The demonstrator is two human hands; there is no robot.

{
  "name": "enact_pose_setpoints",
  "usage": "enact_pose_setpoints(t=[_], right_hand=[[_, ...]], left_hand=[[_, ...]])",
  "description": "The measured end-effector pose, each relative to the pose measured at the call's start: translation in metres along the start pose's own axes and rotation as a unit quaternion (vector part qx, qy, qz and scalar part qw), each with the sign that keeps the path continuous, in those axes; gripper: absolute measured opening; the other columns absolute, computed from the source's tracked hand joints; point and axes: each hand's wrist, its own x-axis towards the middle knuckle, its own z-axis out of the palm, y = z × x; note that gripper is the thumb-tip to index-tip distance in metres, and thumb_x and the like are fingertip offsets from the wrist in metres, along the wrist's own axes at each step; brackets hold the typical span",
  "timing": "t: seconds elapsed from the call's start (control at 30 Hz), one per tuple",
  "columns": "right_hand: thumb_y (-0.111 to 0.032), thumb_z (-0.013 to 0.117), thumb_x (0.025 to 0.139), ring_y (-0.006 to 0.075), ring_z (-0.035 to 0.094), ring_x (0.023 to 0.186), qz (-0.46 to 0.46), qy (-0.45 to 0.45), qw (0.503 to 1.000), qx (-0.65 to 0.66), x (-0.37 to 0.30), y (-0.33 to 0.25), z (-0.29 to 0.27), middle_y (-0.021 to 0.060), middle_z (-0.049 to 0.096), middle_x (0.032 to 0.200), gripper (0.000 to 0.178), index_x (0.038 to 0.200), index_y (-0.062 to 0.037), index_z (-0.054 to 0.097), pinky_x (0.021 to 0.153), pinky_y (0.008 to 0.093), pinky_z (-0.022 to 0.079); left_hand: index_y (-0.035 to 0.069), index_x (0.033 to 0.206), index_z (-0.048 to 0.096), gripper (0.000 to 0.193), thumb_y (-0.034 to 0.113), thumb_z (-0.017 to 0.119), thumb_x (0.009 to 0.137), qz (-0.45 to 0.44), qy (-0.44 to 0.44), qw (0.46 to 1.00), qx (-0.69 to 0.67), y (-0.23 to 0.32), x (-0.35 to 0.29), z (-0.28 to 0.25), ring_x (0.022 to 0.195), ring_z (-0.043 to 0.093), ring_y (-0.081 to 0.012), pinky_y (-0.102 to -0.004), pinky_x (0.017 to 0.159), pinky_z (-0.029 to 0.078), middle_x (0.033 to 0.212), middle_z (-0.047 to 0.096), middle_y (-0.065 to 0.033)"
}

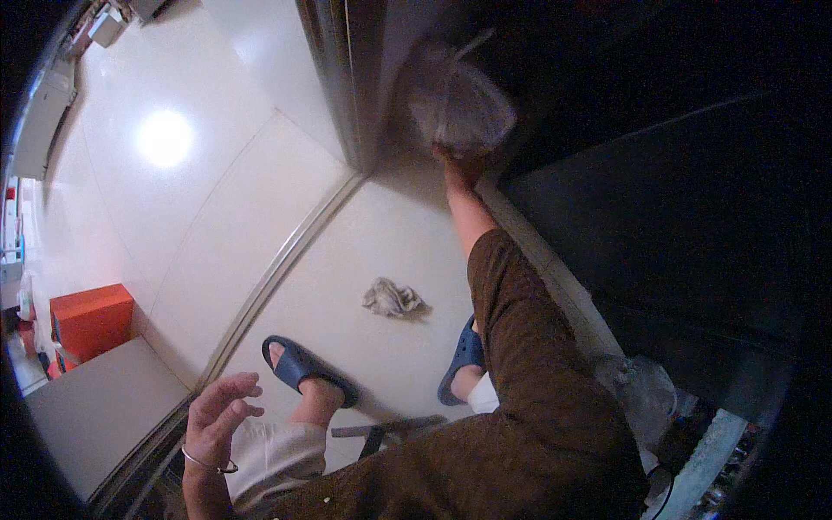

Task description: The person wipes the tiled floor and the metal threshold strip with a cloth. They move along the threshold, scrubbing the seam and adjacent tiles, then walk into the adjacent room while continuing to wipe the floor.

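Note:
At the far end of my outstretched right arm, my right hand (459, 165) grips the lower part of a clear, puffed-out plastic bag (459, 108). Shadow hides most of its fingers and whatever the bag may contain. My left hand (224, 412), with a bracelet (211, 464) round its wrist, is raised at the lower left; its fingers are half bent, apart and hold nothing. A crumpled grey-white cloth (393, 297) lies on the pale floor between my feet, touched by neither hand.
A metal door track (286, 247) crosses the floor diagonally, beside a dark upright frame (342, 87). Dark furniture (676, 199) fills the right side. An orange box (92, 321) stands at left. My feet wear blue slippers (303, 368). Another clear bag (641, 390) sits lower right.

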Motion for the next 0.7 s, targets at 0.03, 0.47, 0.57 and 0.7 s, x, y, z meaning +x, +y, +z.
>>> enact_pose_setpoints(t=[0.03, 0.47, 0.57, 0.7], right_hand=[[-0.036, 0.091, 0.047, 0.0336, 0.042, 0.122, -0.021, 0.004, 0.999, 0.043, -0.001, -0.009, -0.001, 0.0199, 0.040, 0.136, 0.123, 0.139, 0.0045, 0.020, 0.103, 0.0417, 0.036], [-0.024, 0.078, 0.071, 0.0279, 0.054, 0.103, 0.367, -0.262, 0.835, 0.314, -0.071, -0.019, -0.018, 0.0110, 0.055, 0.118, 0.054, 0.118, -0.0068, 0.056, 0.087, 0.0464, 0.047], [-0.020, 0.073, 0.075, 0.0255, 0.055, 0.091, 0.420, -0.285, 0.785, 0.356, 0.010, 0.024, 0.002, 0.0083, 0.057, 0.108, 0.040, 0.111, -0.0091, 0.058, 0.075, 0.0432, 0.049], [-0.019, 0.068, 0.078, 0.0260, 0.054, 0.086, 0.278, -0.350, 0.785, 0.430, -0.014, -0.075, 0.031, 0.0056, 0.058, 0.099, 0.029, 0.105, -0.0113, 0.060, 0.072, 0.0398, 0.046]], left_hand=[[-0.005, 0.115, 0.057, 0.039, 0.016, 0.066, 0.083, 0.002, 0.001, 1.000, -0.004, 0.002, -0.002, 0.001, 0.103, 0.056, -0.0216, -0.0361, 0.080, 0.052, 0.116, 0.058, -0.0149], [-0.005, 0.115, 0.057, 0.041, 0.019, 0.066, 0.083, -0.010, 0.005, 1.000, 0.008, 0.014, 0.000, 0.008, 0.103, 0.058, -0.0220, -0.0376, 0.080, 0.053, 0.114, 0.060, -0.0149], [-0.005, 0.115, 0.056, 0.042, 0.019, 0.066, 0.083, -0.017, -0.036, 0.999, -0.006, 0.012, 0.015, 0.013, 0.103, 0.058, -0.0220, -0.0374, 0.081, 0.053, 0.115, 0.059, -0.0146], [-0.005, 0.116, 0.056, 0.043, 0.020, 0.067, 0.083, -0.026, 0.017, 0.999, 0.016, 0.017, 0.001, 0.004, 0.103, 0.058, -0.0221, -0.0368, 0.082, 0.052, 0.117, 0.058, -0.0144]])
